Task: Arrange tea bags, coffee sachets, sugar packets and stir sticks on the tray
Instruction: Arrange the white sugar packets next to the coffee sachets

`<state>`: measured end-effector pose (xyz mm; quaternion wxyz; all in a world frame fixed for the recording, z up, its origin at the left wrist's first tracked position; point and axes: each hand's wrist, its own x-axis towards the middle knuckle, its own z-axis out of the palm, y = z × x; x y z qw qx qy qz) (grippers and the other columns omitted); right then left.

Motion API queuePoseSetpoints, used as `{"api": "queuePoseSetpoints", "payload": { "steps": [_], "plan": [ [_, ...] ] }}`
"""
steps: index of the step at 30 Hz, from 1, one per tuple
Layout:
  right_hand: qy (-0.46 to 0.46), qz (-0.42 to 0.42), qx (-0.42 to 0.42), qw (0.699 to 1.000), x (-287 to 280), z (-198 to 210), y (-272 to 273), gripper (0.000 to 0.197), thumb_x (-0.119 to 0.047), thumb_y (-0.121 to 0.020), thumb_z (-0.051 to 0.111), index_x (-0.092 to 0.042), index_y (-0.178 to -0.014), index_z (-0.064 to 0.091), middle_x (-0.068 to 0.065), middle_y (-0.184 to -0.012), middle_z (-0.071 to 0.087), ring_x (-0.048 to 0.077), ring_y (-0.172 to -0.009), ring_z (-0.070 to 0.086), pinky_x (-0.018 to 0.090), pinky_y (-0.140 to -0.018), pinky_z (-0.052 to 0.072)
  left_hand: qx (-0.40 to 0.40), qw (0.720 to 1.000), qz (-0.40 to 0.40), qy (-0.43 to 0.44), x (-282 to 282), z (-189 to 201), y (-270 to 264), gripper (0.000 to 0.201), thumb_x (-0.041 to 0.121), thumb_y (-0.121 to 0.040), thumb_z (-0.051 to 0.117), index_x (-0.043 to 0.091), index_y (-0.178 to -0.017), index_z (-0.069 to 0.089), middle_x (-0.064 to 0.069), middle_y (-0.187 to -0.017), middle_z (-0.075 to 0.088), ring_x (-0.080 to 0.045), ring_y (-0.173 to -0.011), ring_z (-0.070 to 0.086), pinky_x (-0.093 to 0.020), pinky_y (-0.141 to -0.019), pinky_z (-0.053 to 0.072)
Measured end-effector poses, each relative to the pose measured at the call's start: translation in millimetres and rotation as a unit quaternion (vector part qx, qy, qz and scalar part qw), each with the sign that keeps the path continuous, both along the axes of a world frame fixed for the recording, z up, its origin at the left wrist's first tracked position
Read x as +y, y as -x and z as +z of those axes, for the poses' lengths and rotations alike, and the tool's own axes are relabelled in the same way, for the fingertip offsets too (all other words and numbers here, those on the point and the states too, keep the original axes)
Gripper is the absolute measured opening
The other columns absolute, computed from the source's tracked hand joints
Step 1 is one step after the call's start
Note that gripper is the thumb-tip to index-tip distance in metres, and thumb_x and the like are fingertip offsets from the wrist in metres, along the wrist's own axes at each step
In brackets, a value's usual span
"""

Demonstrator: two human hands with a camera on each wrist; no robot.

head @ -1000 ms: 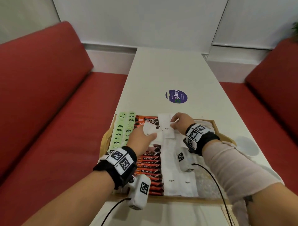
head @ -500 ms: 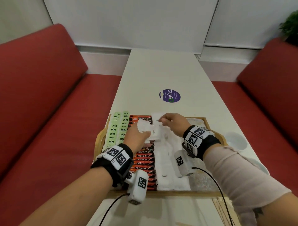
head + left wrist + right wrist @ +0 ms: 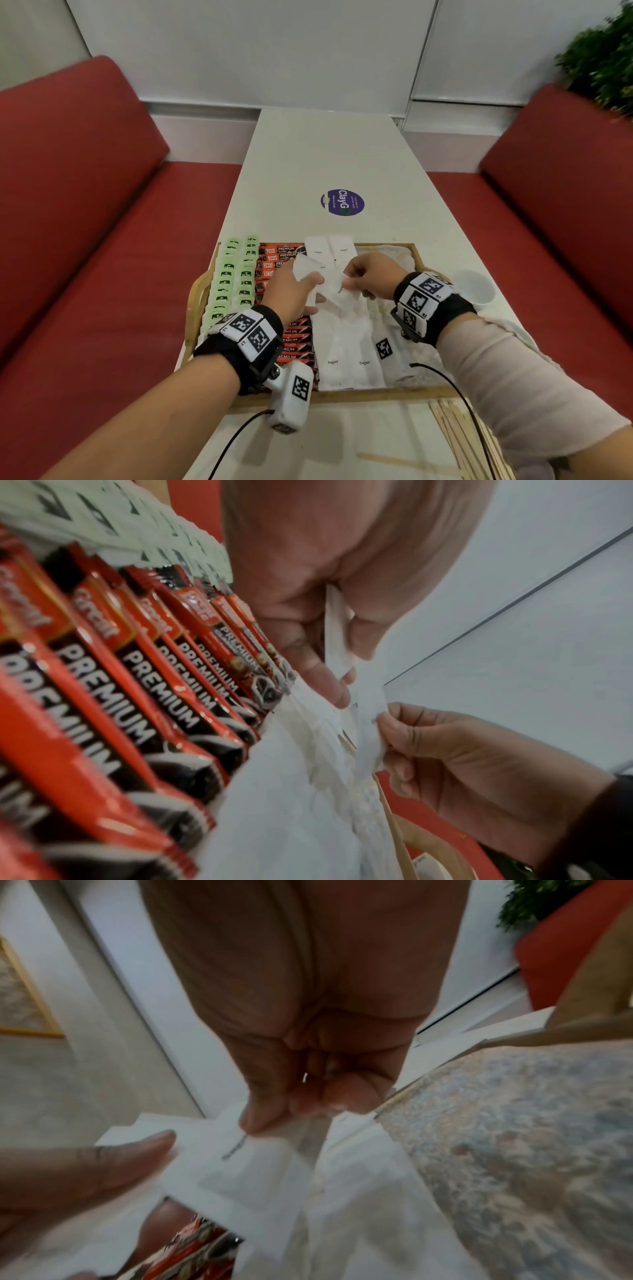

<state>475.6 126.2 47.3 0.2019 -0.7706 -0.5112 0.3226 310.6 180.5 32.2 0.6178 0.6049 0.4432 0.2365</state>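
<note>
A wooden tray (image 3: pixel 197 305) holds two rows of green tea bags (image 3: pixel 236 277), a column of red coffee sachets (image 3: pixel 294 337) and white sugar packets (image 3: pixel 346 363). My left hand (image 3: pixel 294 291) grips a small stack of sugar packets (image 3: pixel 306 272) above the tray's middle; in the left wrist view the packets (image 3: pixel 337 631) sit between thumb and fingers. My right hand (image 3: pixel 368 279) pinches one white sugar packet (image 3: pixel 337 291) beside that stack, seen as the packet (image 3: pixel 240 1153) under the thumb in the right wrist view. Wooden stir sticks (image 3: pixel 459 438) lie on the table near the tray's front right corner.
The tray sits on a long white table (image 3: pixel 325 154) with a purple round sticker (image 3: pixel 342 202). A white cup (image 3: pixel 474 287) stands right of the tray. Red benches (image 3: pixel 85 240) flank the table; a plant (image 3: pixel 603 58) is at the far right.
Both hands have drawn back toward me from the tray's far end. Two sugar packets now lie flat there, and the right hand pinches another packet beside the left hand's stack.
</note>
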Motion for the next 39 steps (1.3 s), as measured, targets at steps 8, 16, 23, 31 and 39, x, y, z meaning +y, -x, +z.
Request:
{"api": "queuePoseSetpoints", "payload": {
  "steps": [8, 16, 23, 31, 39],
  "plan": [
    [0.004, -0.189, 0.133, 0.973, 9, -11, -14, 0.028, -0.004, -0.096, 0.045, -0.007, -0.068, 0.045, 0.008, -0.048, 0.059, 0.020, -0.049, 0.057, 0.029, -0.058, 0.055, -0.040, 0.997, 0.033, 0.053, 7, 0, -1, 0.025, 0.010, -0.100, 0.038, 0.012, -0.123, 0.045, -0.011, -0.109, 0.062, -0.020, -0.075, 0.067, -0.033, -0.062, 0.058],
    [0.035, -0.254, 0.120, 0.959, 30, -21, -15, 0.027, -0.012, -0.098, 0.046, -0.007, -0.071, 0.047, 0.011, -0.061, 0.056, 0.023, -0.054, 0.053, 0.042, -0.082, 0.053, -0.055, 0.996, 0.036, 0.067, 8, 2, -3, 0.019, 0.005, -0.099, 0.037, 0.017, -0.114, 0.043, -0.010, -0.108, 0.062, -0.021, -0.075, 0.067, -0.037, -0.067, 0.057],
    [0.092, -0.171, -0.098, 0.976, 41, -31, -17, 0.025, -0.023, -0.095, 0.048, -0.004, -0.097, 0.064, 0.013, -0.099, 0.066, 0.024, -0.084, 0.058, 0.029, -0.079, 0.047, -0.070, 0.994, 0.016, 0.077, 11, -1, -2, 0.029, -0.002, -0.098, 0.036, 0.013, -0.123, 0.040, -0.011, -0.115, 0.060, -0.025, -0.089, 0.068, -0.037, -0.074, 0.059],
    [0.029, -0.205, -0.096, 0.974, 35, -39, -18, 0.027, -0.029, -0.092, 0.051, -0.005, -0.095, 0.065, 0.011, -0.097, 0.069, 0.027, -0.092, 0.063, 0.028, -0.072, 0.043, -0.062, 0.997, 0.031, 0.039, 12, -7, 2, 0.035, 0.005, -0.092, 0.058, 0.010, -0.125, 0.048, -0.006, -0.122, 0.059, -0.021, -0.100, 0.064, -0.030, -0.065, 0.060],
    [-0.114, -0.110, 0.136, 0.978, -5, -12, 17, 0.034, -0.032, -0.100, 0.042, -0.014, -0.081, 0.064, -0.002, -0.073, 0.062, 0.012, -0.049, 0.046, 0.020, -0.049, 0.036, -0.077, 0.995, 0.065, 0.017, 3, -6, 6, 0.036, 0.003, -0.083, 0.069, 0.010, -0.116, 0.055, -0.008, -0.112, 0.065, -0.023, -0.095, 0.067, -0.029, -0.058, 0.059]
  ]
}}
